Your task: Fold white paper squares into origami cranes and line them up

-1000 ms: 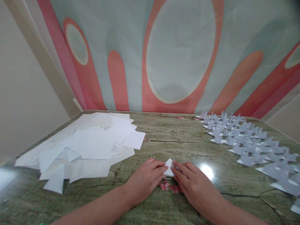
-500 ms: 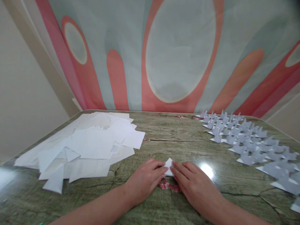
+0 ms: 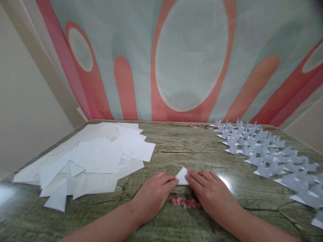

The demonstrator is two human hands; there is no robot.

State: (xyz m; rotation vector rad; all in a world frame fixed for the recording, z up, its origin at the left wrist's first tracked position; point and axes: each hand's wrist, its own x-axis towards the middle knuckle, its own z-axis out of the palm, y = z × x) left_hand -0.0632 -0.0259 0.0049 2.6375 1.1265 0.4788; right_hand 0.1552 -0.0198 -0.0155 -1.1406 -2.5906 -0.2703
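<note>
A small folded piece of white paper [image 3: 182,177] lies at the middle front of the table, its pointed corner facing away from me. My left hand [image 3: 155,192] has its fingers together on the paper's left edge. From the other side, my right hand [image 3: 211,192] grips the right edge, fingertips partly covering it. Under my palms, the folds' near side and the thumbs are mostly hidden.
On the left spreads a heap of white paper sheets [image 3: 96,156], with a loose folded piece [image 3: 57,196] at its near edge. Rows of folded paper birds [image 3: 262,149] stand along the right. The wood-grain table [image 3: 181,143] meets a patterned backdrop [image 3: 143,87] behind.
Both hands have shifted slightly on the paper, with the right hand a little farther right. More of the folded paper shows between the fingers. The view has tilted slightly.
</note>
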